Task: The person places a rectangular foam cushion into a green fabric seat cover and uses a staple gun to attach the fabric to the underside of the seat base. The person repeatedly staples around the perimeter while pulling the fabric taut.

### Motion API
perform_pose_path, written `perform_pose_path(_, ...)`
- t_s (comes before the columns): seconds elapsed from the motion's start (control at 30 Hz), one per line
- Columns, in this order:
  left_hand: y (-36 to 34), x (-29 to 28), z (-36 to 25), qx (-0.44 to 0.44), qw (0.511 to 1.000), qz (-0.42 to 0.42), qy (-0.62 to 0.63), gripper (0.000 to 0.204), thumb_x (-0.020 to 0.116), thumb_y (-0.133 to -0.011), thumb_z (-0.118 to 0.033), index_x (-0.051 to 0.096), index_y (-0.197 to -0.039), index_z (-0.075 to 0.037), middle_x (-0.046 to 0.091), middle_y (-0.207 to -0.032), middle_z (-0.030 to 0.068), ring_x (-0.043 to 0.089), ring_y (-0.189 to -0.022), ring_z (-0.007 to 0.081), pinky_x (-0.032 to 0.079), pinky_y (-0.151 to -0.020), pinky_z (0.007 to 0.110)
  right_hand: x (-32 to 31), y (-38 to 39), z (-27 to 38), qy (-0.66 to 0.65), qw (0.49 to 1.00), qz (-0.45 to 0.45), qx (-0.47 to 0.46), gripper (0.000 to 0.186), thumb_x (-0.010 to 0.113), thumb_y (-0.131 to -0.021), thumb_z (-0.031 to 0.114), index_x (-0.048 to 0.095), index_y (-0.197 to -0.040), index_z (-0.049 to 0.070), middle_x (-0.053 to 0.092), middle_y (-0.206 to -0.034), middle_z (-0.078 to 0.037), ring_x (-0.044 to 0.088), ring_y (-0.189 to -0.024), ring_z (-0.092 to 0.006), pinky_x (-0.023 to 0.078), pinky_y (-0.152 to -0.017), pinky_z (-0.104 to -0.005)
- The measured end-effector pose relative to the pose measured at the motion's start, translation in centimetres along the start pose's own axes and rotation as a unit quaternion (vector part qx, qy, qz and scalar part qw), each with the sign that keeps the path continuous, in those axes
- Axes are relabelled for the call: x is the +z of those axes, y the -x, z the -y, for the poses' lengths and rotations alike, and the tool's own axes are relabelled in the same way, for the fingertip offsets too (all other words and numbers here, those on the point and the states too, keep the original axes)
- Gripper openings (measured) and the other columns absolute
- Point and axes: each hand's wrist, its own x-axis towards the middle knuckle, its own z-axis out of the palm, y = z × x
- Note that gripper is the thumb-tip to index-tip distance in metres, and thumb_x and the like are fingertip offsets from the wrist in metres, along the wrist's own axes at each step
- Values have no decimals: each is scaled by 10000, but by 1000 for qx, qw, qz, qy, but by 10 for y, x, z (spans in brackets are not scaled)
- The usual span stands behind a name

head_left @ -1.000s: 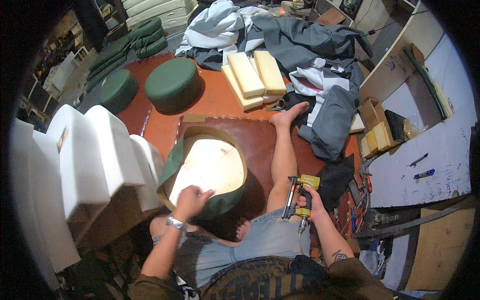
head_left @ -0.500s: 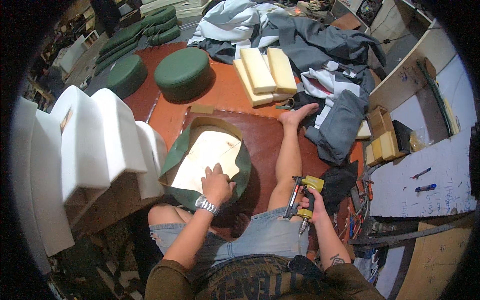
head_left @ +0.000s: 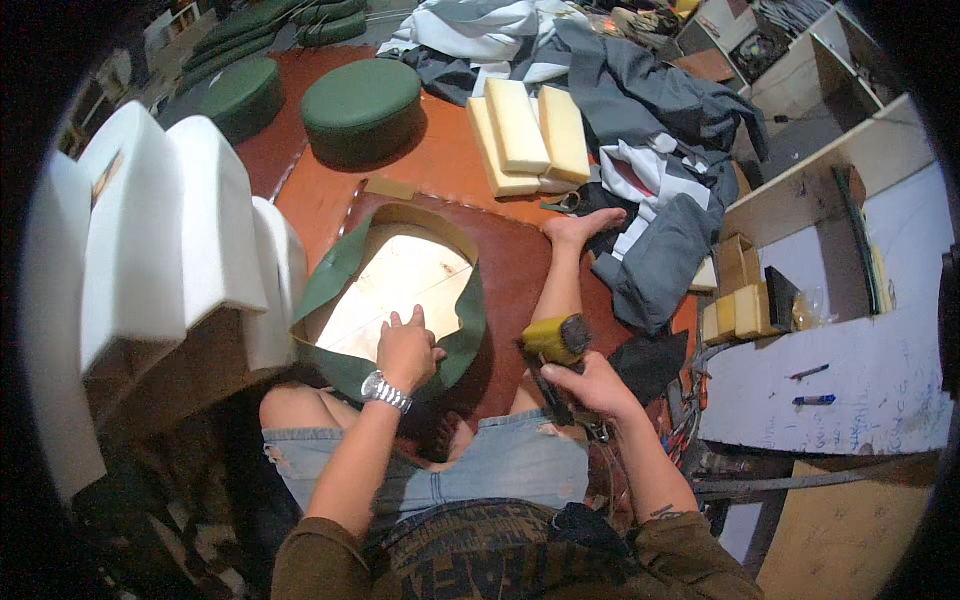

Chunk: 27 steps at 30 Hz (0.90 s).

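Observation:
My left hand (head_left: 406,355) rests with its fingers spread on the pale wooden board (head_left: 390,285) inside an upturned round piece (head_left: 455,370), which has a tan band and a loose green cover standing up around the board. A steel watch is on that wrist. My right hand (head_left: 590,385) grips a yellow and black pneumatic stapler (head_left: 550,340), tilted above my bare right leg (head_left: 555,280), with an air fitting below it. The piece sits between my legs on a dark red mat (head_left: 510,250).
White padded pieces (head_left: 205,230) stand at the left. Beyond lie round green cushions (head_left: 360,110), yellow foam blocks (head_left: 510,125) and piled grey and white fabric (head_left: 660,250). At the right are wooden partitions (head_left: 790,200), a white board (head_left: 830,420) with pens and assorted tools.
My left hand has moved from the near rim onto the board with fingers spreading. My right hand has turned the stapler and brought it left, toward the round piece.

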Motion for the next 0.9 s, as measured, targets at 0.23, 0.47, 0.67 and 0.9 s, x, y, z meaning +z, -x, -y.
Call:
perform_pose_path(0.23, 1, 9, 4, -47, 992, -89, 70, 571, 840, -811, -372, 727, -1263, -42, 677, -1155, 368, 737, -922, 412, 601, -753, 477, 63, -20, 35, 281, 956, 81, -10, 397, 758, -906, 312, 741, -1168, 15, 779, -1011, -172, 740, -942, -261, 564, -899, -405)
perform_pose_path(0.47, 1, -2, 3, -35, 997, -36, 64, 611, 828, -838, -375, 697, -1306, -5, 711, -1199, 301, 704, -1153, 417, 605, -852, 466, 90, -47, 43, 323, 940, 109, 11, 424, 756, -869, 298, 736, -1214, 52, 765, -1081, -221, 743, -1006, -315, 554, -946, -403)
perform_pose_path(0.67, 1, 6, 7, -35, 995, -74, 64, 630, 834, -823, -387, 696, -1303, -2, 748, -1068, 259, 719, -1086, 403, 606, -837, 463, 53, -24, 28, 265, 963, 31, -25, 461, 774, -866, 328, 735, -1180, -8, 767, -1108, -224, 740, -1062, -340, 552, -968, -432)
perform_pose_path(0.9, -3, 15, 11, 23, 996, -83, -5, 591, 835, -818, -379, 724, -1240, 20, 767, -1059, 204, 714, -1119, 424, 593, -896, 482, -65, 65, -88, 71, 962, -158, 210, 386, 771, -903, 320, 726, -1058, -31, 735, -892, -122, 697, -725, -198, 528, -623, -387)
